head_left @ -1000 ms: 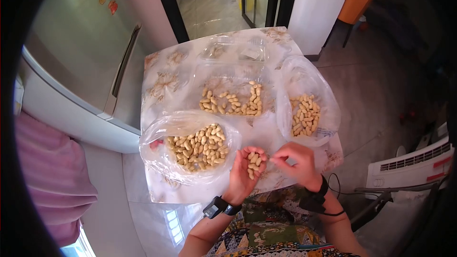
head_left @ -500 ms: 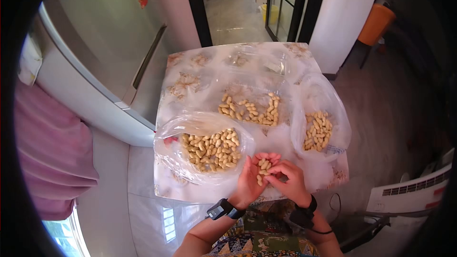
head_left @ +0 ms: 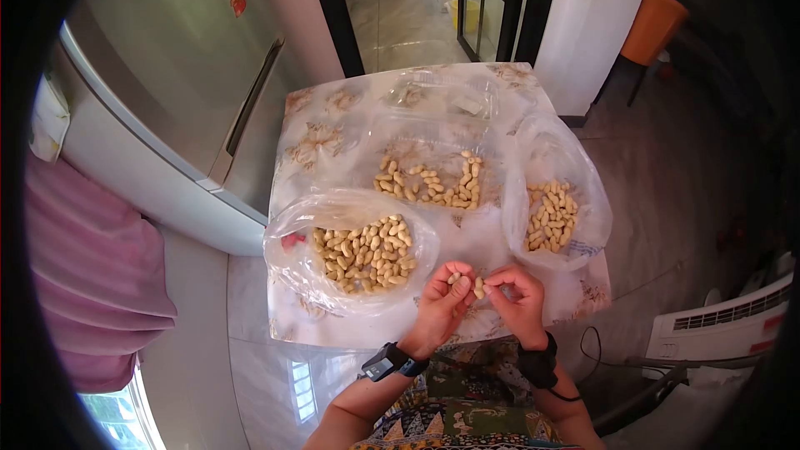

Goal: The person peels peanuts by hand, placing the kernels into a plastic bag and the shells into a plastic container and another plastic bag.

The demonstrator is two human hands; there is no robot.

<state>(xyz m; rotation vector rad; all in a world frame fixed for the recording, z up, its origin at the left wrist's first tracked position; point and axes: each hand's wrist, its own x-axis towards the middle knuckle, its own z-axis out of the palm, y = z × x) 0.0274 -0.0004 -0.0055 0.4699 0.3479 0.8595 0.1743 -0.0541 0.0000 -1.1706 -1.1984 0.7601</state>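
I'm looking down through the head camera at two bare hands close together over the near edge of the table (head_left: pixel 312 146). The left hand (head_left: pixel 437 308) is curled like a little cup, not spread. Its thumb is bent in over the fingers, and a small peanut (head_left: pixel 454 278) is held next to the thumb tip. I can't tell if more nuts hide in the palm. The right hand (head_left: pixel 521 296) has its thumb and pointing finger almost pressed together, with a second peanut (head_left: pixel 479 287) pinched at their tips. That nut is between the two hands. I can't see how hard it is squeezed.

To do this bit well, I think I'd pinch softly, because shells can crack. I'd keep the left cup deep so nothing rolls out, and take just one nut at a time, with both hands low over the table.

Just past the left hand is a clear plastic bag (head_left: pixel 287 271) with lots of peanuts in its open mouth. Farther off, past both hands, a clear plastic box (head_left: pixel 429 138) has peanuts along its near side. Another plastic bag (head_left: pixel 588 192), over on the right side, has a smaller heap of peanuts in it.
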